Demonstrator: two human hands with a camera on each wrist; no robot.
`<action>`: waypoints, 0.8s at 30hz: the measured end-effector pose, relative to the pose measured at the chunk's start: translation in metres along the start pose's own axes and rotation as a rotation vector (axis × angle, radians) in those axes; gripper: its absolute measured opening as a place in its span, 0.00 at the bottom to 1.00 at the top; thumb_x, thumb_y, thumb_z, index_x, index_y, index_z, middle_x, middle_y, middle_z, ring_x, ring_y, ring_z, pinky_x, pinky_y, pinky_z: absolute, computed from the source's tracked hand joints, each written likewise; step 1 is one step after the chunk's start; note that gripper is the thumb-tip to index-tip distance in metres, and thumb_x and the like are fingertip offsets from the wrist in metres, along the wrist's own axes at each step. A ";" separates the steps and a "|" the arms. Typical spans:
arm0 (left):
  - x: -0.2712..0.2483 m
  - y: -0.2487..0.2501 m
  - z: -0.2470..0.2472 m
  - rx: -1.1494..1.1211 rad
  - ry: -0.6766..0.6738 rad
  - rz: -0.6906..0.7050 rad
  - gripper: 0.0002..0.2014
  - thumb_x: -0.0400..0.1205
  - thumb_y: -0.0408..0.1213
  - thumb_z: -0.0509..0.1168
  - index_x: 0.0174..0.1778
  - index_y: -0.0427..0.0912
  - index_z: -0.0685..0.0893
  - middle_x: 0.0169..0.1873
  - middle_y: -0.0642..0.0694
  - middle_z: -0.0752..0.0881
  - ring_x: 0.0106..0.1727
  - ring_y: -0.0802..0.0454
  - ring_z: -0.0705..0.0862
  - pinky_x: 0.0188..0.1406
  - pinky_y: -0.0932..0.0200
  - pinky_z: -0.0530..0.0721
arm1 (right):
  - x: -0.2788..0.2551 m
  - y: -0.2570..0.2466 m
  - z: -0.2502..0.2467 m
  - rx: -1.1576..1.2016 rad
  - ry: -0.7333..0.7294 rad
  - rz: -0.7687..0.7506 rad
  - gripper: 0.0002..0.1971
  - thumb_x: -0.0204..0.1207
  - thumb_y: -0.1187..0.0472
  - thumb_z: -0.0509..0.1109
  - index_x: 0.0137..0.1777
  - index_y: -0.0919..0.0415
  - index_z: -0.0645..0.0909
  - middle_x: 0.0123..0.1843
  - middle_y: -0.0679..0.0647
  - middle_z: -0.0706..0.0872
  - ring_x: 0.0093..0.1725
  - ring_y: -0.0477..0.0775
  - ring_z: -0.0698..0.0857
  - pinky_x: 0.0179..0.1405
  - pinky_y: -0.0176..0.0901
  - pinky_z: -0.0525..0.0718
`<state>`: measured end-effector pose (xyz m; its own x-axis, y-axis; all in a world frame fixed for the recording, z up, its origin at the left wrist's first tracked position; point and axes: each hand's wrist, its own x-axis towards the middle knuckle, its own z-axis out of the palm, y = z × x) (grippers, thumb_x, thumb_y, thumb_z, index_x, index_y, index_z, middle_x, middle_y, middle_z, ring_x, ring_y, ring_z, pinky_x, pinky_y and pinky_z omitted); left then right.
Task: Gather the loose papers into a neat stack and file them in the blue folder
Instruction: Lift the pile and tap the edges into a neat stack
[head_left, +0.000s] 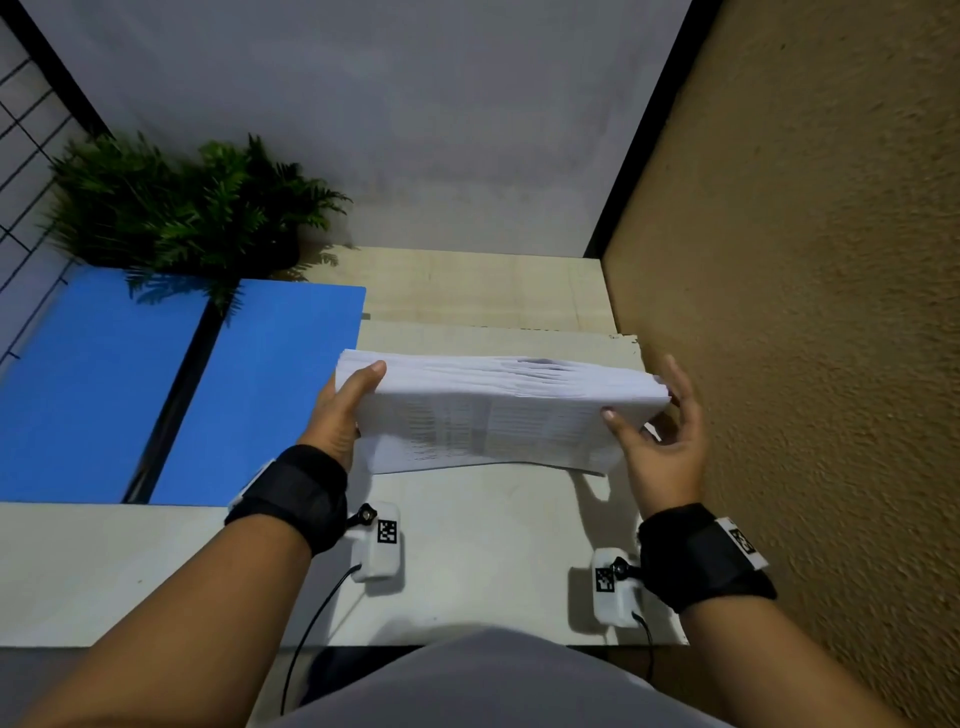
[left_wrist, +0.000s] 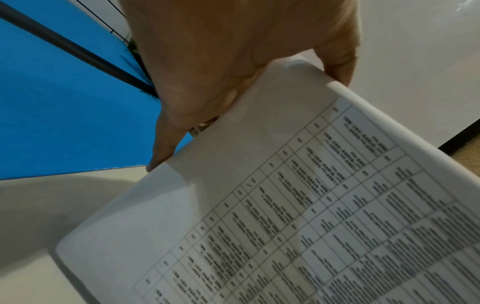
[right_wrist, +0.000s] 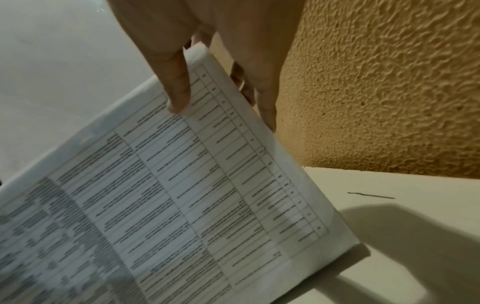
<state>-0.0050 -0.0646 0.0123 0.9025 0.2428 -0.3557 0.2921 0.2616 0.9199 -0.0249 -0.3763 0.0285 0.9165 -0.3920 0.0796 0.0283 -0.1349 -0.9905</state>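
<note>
A thick stack of white printed papers (head_left: 493, 410) stands tilted on its lower long edge on the pale desk (head_left: 467, 545), its printed tables facing me. My left hand (head_left: 340, 410) grips its left end, thumb on the front sheet (left_wrist: 285, 205) and fingers behind. My right hand (head_left: 660, 431) holds the right end, thumb on the front page (right_wrist: 182, 185) and fingers (right_wrist: 267, 107) along the side edge. The blue folder (head_left: 171, 384) lies open flat on the desk to the left, a dark spine down its middle; its cover (left_wrist: 59, 115) shows beside my left hand.
A green fern plant (head_left: 192, 208) stands behind the folder at the back left. A rough tan wall (head_left: 805, 312) closes the right side close to my right hand. A grey partition runs along the back. Two white wrist camera units (head_left: 379, 545) hang over the desk's near part.
</note>
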 end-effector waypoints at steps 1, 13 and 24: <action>-0.001 0.001 0.001 -0.003 0.010 0.007 0.30 0.70 0.57 0.70 0.67 0.48 0.82 0.50 0.51 0.90 0.51 0.49 0.88 0.47 0.49 0.85 | -0.002 -0.001 0.000 -0.029 -0.010 -0.028 0.43 0.67 0.72 0.79 0.71 0.27 0.72 0.73 0.51 0.75 0.72 0.60 0.78 0.68 0.62 0.82; -0.002 0.008 0.007 -0.023 0.010 0.015 0.21 0.66 0.57 0.73 0.50 0.51 0.83 0.43 0.51 0.87 0.44 0.52 0.85 0.40 0.54 0.81 | -0.014 -0.003 0.003 -0.355 -0.209 -0.161 0.28 0.73 0.62 0.77 0.69 0.39 0.77 0.74 0.51 0.64 0.74 0.52 0.68 0.74 0.50 0.74; 0.014 0.001 -0.022 0.255 -0.204 -0.006 0.37 0.49 0.38 0.85 0.56 0.34 0.88 0.51 0.39 0.92 0.54 0.44 0.89 0.52 0.54 0.84 | 0.011 -0.009 -0.004 -0.113 -0.251 0.097 0.30 0.63 0.83 0.75 0.41 0.42 0.78 0.46 0.51 0.79 0.44 0.46 0.78 0.43 0.33 0.79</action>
<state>0.0011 -0.0408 0.0046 0.9378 0.0428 -0.3446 0.3444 0.0141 0.9387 -0.0170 -0.3833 0.0392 0.9833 -0.1720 -0.0597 -0.0964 -0.2135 -0.9722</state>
